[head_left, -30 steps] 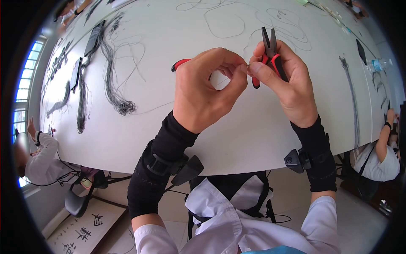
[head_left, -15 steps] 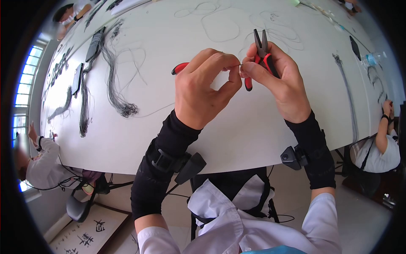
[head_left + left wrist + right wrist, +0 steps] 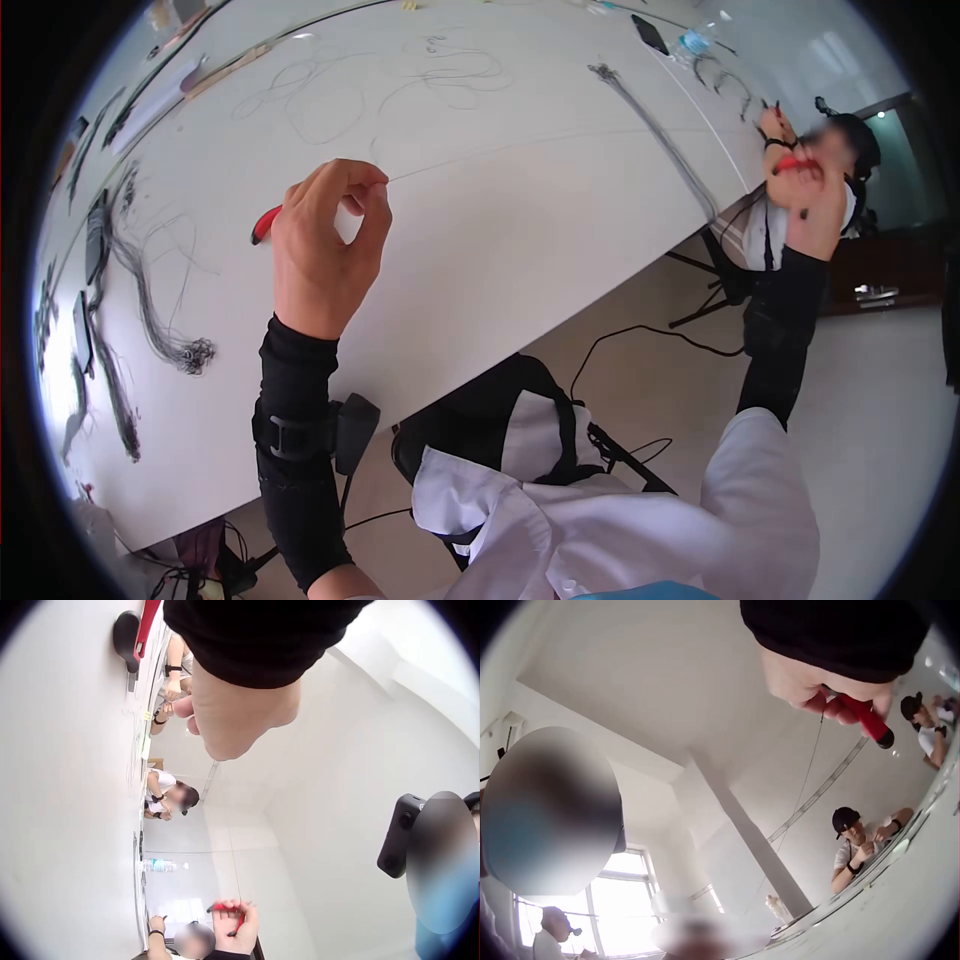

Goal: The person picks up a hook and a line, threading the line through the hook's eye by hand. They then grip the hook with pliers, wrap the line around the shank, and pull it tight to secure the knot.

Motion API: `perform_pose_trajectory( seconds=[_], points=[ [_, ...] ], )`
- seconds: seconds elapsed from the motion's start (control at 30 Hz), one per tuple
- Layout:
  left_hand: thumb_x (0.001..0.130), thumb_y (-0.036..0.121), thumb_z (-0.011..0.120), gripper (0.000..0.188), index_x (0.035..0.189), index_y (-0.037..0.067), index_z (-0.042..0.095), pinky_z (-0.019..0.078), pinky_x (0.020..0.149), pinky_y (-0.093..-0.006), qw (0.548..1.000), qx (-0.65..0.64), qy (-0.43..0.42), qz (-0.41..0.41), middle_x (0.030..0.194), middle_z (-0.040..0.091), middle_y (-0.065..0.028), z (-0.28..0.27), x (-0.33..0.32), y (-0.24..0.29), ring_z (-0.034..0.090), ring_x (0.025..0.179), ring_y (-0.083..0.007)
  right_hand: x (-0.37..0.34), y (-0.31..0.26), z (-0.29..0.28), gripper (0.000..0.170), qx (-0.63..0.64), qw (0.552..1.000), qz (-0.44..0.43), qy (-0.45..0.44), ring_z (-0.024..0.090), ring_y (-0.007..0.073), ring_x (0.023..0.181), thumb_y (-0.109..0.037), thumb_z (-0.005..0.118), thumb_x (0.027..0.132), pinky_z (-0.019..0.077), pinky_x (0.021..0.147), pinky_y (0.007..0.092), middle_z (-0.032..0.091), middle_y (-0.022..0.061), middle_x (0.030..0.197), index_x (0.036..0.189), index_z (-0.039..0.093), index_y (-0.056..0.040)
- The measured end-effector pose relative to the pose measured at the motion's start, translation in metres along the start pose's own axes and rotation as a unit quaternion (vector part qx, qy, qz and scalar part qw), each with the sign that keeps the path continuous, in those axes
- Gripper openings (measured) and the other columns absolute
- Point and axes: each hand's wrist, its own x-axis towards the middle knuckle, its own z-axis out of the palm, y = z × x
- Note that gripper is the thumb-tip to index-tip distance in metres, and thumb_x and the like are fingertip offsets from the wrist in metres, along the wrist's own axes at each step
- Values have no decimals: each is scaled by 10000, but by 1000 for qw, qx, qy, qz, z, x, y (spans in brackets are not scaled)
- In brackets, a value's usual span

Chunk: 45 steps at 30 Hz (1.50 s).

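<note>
In the head view my left hand [image 3: 325, 250] pinches a thin wire [image 3: 440, 166] between thumb and index fingertips above the table. The wire stretches rightward across the view. Far out to the right, past the table edge, my right hand [image 3: 812, 212] grips red-handled pliers [image 3: 797, 163]. The right wrist view shows a red handle [image 3: 866, 716] in that hand [image 3: 810, 681] and a dark strand [image 3: 813, 756] running from its fingers. Beside the left hand lies another red-handled tool [image 3: 265, 225], partly hidden by the hand; its handle [image 3: 148, 626] shows in the left wrist view.
Dark wire bundles lie on the table [image 3: 480, 290] at the left [image 3: 150, 300] and right [image 3: 655, 135]. Loose wire loops [image 3: 320, 95] spread at the back. A bottle [image 3: 695, 40] and a black flat object [image 3: 650, 35] stand out at the far right, near a seated person [image 3: 850, 150].
My right hand has swung far right with the pliers, away from my left hand, which still pinches. A long stretch of wire now shows between them. The head view has turned right.
</note>
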Motion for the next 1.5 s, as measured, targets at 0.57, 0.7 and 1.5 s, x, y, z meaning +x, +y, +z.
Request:
perform_pose_trajectory(
  seconds=[0.57, 0.7, 1.5],
  points=[
    [853, -68, 607, 148, 987, -17, 646, 511, 640, -308, 982, -122, -140, -18, 890, 646, -117, 16, -11, 9, 625, 699, -210, 100, -10, -99, 306, -471, 880, -43, -50, 604, 90, 766, -218, 716, 908, 460, 645, 245, 643, 33, 894, 1127, 663, -11],
    [861, -66, 602, 142, 981, -12, 654, 512, 680, -308, 983, -114, -145, -15, 877, 647, -113, 15, -11, 6, 633, 737, -219, 137, 106, 3, 255, -547, 824, -42, -140, 622, 162, 719, -218, 717, 844, 486, 665, 304, 675, 58, 832, 1039, 686, -57],
    [791, -77, 687, 249, 999, 61, 686, 537, 691, -355, 983, 41, 129, -125, 966, 634, -99, -75, -87, 4, 662, 827, -251, 243, 327, 101, 466, -617, 731, -168, -239, 673, 350, 952, -435, 572, 968, 503, 834, 426, 709, 186, 1016, 1143, 657, -11]
  ],
)
